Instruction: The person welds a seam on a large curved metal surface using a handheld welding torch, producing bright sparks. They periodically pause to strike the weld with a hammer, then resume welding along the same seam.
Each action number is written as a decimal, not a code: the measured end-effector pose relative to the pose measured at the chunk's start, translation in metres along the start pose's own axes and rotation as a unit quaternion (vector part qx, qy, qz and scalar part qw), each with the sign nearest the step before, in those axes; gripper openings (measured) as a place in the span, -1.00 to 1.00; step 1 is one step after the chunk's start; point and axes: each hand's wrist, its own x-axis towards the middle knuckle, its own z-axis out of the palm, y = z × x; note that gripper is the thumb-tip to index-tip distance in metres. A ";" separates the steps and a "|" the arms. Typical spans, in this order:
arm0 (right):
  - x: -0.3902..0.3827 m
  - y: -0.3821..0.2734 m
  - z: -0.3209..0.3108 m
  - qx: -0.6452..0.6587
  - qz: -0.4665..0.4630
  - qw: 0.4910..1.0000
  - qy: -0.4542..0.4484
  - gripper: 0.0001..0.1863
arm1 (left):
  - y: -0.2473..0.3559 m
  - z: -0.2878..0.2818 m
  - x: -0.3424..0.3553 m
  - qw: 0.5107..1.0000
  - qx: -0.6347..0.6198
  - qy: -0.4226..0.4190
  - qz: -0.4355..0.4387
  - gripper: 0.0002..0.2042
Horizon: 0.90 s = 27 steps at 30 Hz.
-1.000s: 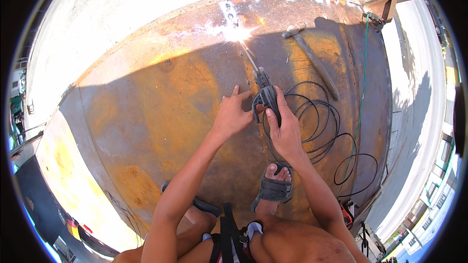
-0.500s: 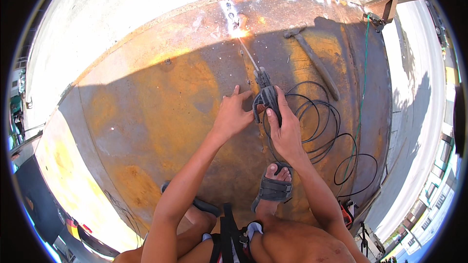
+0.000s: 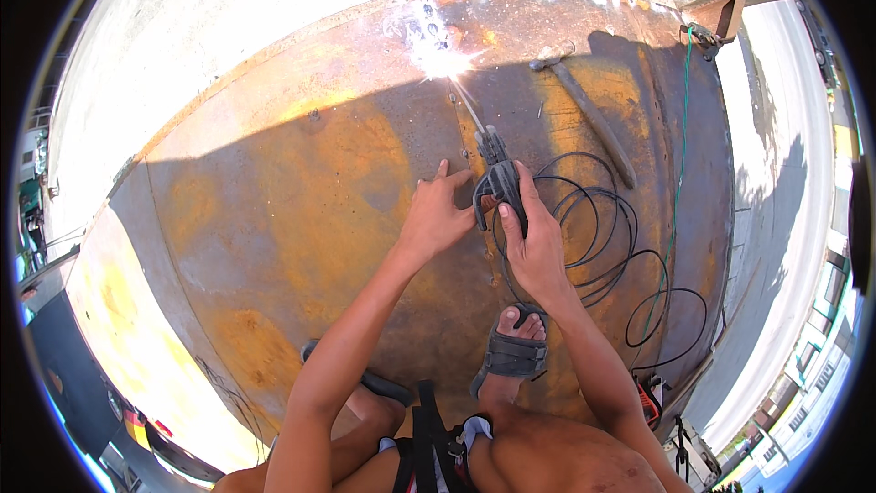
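My right hand (image 3: 532,244) grips a black welding electrode holder (image 3: 497,178). Its thin rod (image 3: 465,102) reaches up to a bright white arc (image 3: 436,57) near the far edge of a big rusty steel plate (image 3: 301,219). My left hand (image 3: 435,215) rests flat on the plate just left of the holder, fingers spread, fingertips close to the tool. A black cable (image 3: 598,237) runs from the holder and lies in loose coils to the right of my right hand.
A long hammer (image 3: 589,110) lies on the plate at the upper right. A thin green cord (image 3: 677,173) runs down the right side. My sandalled feet (image 3: 511,351) stand on the plate's near part. Pale concrete ground surrounds the plate.
The arc spot has shifted slightly along the seam at the plate's far edge. Both hands hold nearly the same place.
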 end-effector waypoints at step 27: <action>0.000 0.004 0.002 0.013 -0.016 1.000 0.016 -0.36 | 0.004 -0.005 -0.002 0.997 -0.013 -0.049 -0.059 -0.24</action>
